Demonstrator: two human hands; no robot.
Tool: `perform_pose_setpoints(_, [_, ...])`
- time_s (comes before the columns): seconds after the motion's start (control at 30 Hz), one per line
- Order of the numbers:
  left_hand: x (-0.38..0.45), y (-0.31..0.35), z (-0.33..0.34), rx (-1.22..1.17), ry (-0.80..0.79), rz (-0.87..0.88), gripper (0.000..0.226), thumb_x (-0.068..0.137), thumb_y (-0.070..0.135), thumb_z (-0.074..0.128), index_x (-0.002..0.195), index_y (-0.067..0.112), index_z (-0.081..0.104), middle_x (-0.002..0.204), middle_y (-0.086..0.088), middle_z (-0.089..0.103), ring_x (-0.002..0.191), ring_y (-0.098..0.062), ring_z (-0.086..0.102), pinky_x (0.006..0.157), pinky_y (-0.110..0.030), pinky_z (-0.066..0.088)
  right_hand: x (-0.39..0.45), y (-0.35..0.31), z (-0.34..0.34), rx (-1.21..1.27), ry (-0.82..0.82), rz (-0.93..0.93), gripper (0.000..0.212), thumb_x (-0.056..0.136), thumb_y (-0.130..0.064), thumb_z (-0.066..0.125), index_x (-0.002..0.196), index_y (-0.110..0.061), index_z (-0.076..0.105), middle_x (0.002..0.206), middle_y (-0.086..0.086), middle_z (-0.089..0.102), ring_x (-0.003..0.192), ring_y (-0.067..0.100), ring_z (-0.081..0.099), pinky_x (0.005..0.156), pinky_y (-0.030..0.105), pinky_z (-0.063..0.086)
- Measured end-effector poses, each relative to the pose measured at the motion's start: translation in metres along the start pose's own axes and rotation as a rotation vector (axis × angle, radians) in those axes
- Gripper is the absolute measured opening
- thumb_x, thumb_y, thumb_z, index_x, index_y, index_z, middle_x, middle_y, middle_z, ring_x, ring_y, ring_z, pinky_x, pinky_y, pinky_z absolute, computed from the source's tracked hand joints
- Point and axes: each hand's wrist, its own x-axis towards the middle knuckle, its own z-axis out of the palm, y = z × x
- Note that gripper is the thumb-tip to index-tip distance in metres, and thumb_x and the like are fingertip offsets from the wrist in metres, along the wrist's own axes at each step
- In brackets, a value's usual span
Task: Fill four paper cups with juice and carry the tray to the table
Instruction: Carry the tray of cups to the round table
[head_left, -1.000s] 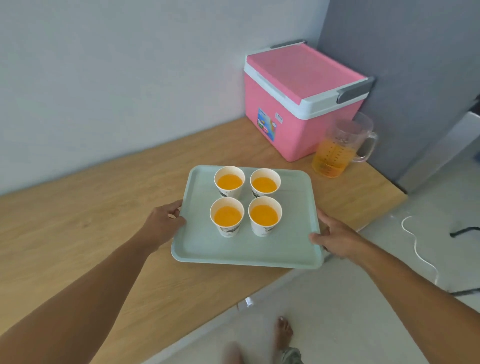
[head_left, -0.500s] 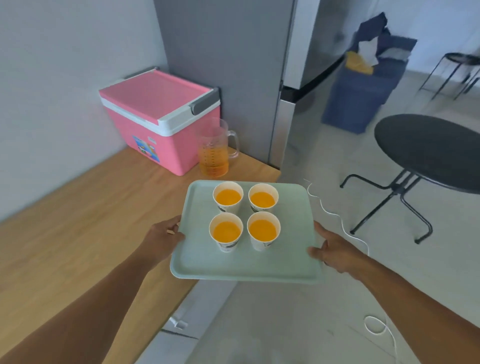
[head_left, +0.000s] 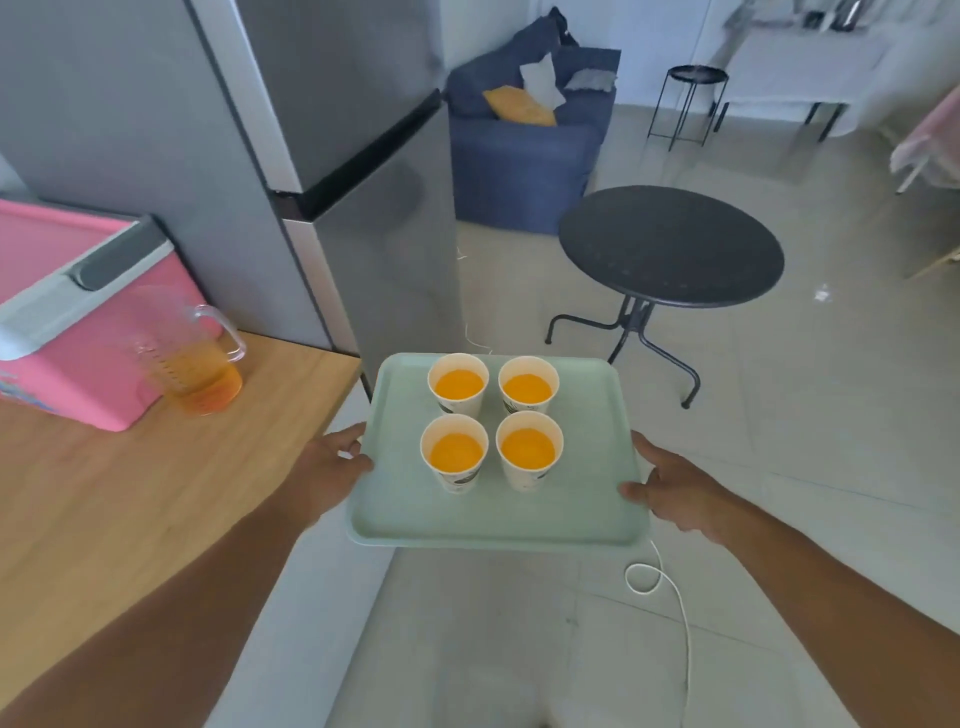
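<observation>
Tray (head_left: 498, 514) gripped between left hand (head_left: 332, 470) and right hand (head_left: 675, 488) (four cups (head_left: 457, 452) aboard)

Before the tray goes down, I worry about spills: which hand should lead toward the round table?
Probably the right hand: it grips the tray on the side nearer the table, ahead and rightward. The left hand grips the counter side.

wooden counter (head_left: 104, 519), pink cooler (head_left: 78, 322), juice jug (head_left: 200, 364)
</observation>
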Motion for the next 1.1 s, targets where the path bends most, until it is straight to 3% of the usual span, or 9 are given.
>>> perform_pose_setpoints(0.17, [0.015,0.048,0.066,-0.019,-0.095,0.016,0.056,0.089,-0.001,0.065,0.092,0.055,0.074,0.102,0.007,0.071,0.102,-0.021,0.068,0.098,-0.044,0.055,-0.002,0.045,-0.053,0.051,0.059,0.052,0.081,0.098,-0.022,0.072,0.158,-0.054,0.029,0.076,0.005,0.043,0.062,0.020,0.043,0.043,0.026,0.031])
perform_pose_setpoints(0.37, [0.038,0.096,0.118,-0.003,-0.224,0.030,0.051,0.091,0.000,0.061,0.119,0.042,0.073,0.106,0.015,0.077,0.104,-0.016,0.071,0.079,-0.034,0.060,0.000,0.078,-0.094,0.113,0.107,0.125,0.079,0.099,-0.023,0.072,0.160,-0.052,0.030,0.075,0.003,0.043,0.062,0.019,0.044,0.048,0.029,0.033])
perform_pose_setpoints(0.53, [0.067,0.127,0.153,0.017,-0.263,0.060,0.051,0.092,-0.001,0.060,0.108,0.046,0.072,0.103,0.015,0.078,0.097,-0.014,0.072,0.077,-0.036,0.060,0.014,0.095,-0.121,0.149,0.139,0.163,0.081,0.099,-0.021,0.071,0.161,-0.051,0.029,0.070,0.000,0.043,0.060,0.019,0.042,0.048,0.028,0.033])
perform_pose_setpoints(0.7, [0.121,0.152,0.185,0.010,-0.319,0.073,0.053,0.094,-0.005,0.058,0.099,0.046,0.070,0.085,0.022,0.078,0.088,-0.011,0.073,0.071,-0.033,0.061,0.052,0.102,-0.148,0.171,0.153,0.194,0.082,0.099,-0.022,0.071,0.163,-0.049,0.028,0.073,0.000,0.043,0.061,0.018,0.043,0.049,0.029,0.035])
perform_pose_setpoints(0.8, [0.161,0.170,0.199,0.019,-0.340,0.097,0.057,0.092,-0.005,0.059,0.097,0.050,0.075,0.100,-0.002,0.079,0.096,-0.023,0.073,0.080,-0.044,0.063,0.083,0.103,-0.163,0.205,0.163,0.214,0.084,0.099,-0.022,0.072,0.163,-0.048,0.026,0.074,0.001,0.042,0.062,0.019,0.042,0.049,0.028,0.033])
perform_pose_setpoints(0.9, [0.200,0.191,0.209,0.042,-0.359,0.139,0.060,0.088,-0.002,0.060,0.095,0.055,0.077,0.116,-0.025,0.067,0.094,-0.028,0.071,0.082,-0.050,0.062,0.112,0.099,-0.181,0.234,0.168,0.236,0.085,0.099,-0.021,0.072,0.164,-0.048,0.025,0.074,0.001,0.040,0.063,0.020,0.041,0.049,0.029,0.032])
perform_pose_setpoints(1.0, [0.235,0.214,0.222,0.104,-0.370,0.157,0.053,0.084,0.003,0.059,0.110,0.046,0.076,0.113,-0.025,0.066,0.101,-0.042,0.070,0.084,-0.060,0.060,0.137,0.095,-0.200,0.258,0.180,0.253,0.085,0.099,-0.023,0.072,0.164,-0.049,0.025,0.076,0.002,0.040,0.065,0.021,0.042,0.051,0.030,0.033])
perform_pose_setpoints(1.1, [0.273,0.233,0.236,0.118,-0.372,0.150,0.053,0.087,-0.002,0.058,0.117,0.039,0.076,0.102,-0.022,0.066,0.088,-0.035,0.071,0.084,-0.061,0.059,0.162,0.094,-0.217,0.274,0.198,0.267,0.085,0.098,-0.024,0.073,0.164,-0.049,0.025,0.076,0.002,0.041,0.066,0.021,0.043,0.051,0.030,0.033])
